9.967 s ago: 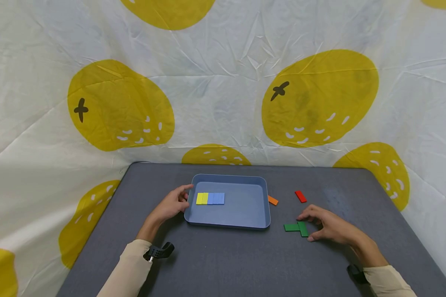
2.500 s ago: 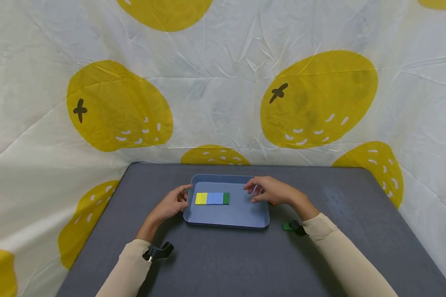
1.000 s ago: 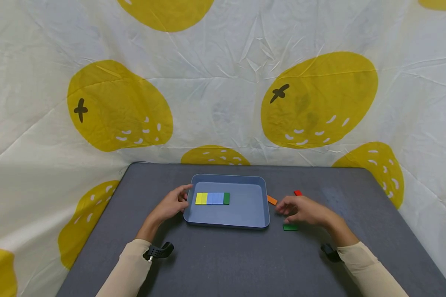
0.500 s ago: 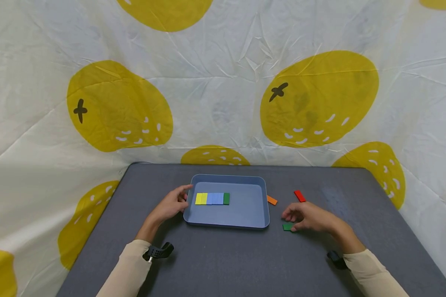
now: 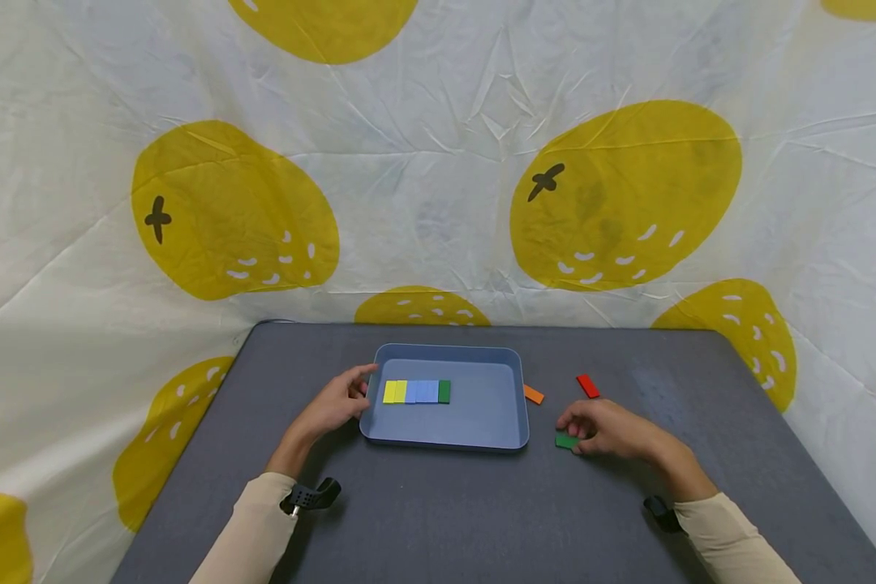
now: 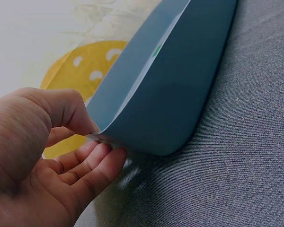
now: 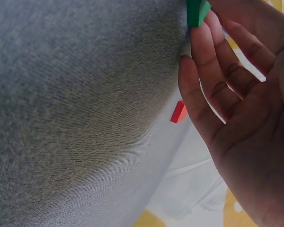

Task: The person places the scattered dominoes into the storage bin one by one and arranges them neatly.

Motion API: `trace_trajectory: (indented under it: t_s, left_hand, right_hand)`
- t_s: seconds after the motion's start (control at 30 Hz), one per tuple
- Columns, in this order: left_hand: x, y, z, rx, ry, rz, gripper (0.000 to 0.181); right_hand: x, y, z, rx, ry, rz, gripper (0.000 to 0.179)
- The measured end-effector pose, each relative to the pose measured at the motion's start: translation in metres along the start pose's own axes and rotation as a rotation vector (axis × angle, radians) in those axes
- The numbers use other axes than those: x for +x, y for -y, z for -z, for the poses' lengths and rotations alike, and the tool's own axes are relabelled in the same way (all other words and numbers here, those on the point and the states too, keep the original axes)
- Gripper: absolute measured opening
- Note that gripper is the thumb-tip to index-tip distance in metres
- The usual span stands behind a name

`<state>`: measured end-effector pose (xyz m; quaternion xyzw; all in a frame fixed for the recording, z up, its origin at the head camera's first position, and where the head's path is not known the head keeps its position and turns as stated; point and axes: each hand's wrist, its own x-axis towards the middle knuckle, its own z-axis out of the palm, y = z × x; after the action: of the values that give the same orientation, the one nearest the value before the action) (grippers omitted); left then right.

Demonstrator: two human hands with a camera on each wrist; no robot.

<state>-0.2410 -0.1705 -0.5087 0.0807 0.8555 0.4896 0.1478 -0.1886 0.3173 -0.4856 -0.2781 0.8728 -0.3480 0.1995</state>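
Note:
My left hand [image 5: 336,400] grips the left rim of the blue tray [image 5: 474,430]; the left wrist view shows fingers on both sides of the tray wall [image 6: 165,109]. A row of flat tiles lies inside: two yellow tiles [image 5: 395,392], several blue tiles [image 5: 422,392] and one green tile [image 5: 444,392] at the right end. Right of the tray, my right hand [image 5: 613,428] pinches another green tile [image 5: 565,440], partly covered by the fingers. The right wrist view has this green tile [image 7: 196,12] between thumb and fingertips.
An orange tile [image 5: 534,395] lies against the tray's right side. Behind my right hand is a red tile [image 5: 587,386]. The grey table [image 5: 438,519] ends at a white cloth [image 5: 431,203] with yellow fruit prints.
A green tile has joined the row in the tray since the oldest frame. My right hand has moved back from the tray and taken the other green tile. The left hand stays put.

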Motion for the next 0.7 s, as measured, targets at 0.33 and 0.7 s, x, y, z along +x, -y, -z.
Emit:
trace_trajectory:
  t_s: [0.33, 0.7]
  left_hand:
    - [-0.001, -0.003, 0.0, 0.003, -0.004, 0.009, 0.066]
    - [0.0, -0.005, 0.001, 0.004, -0.005, -0.003, 0.066]
  right_hand:
    - [-0.002, 0.0, 0.001, -0.069, -0.044, 0.01, 0.043]
    - [-0.002, 0.001, 0.009, 0.023, 0.027, -0.015, 0.044]
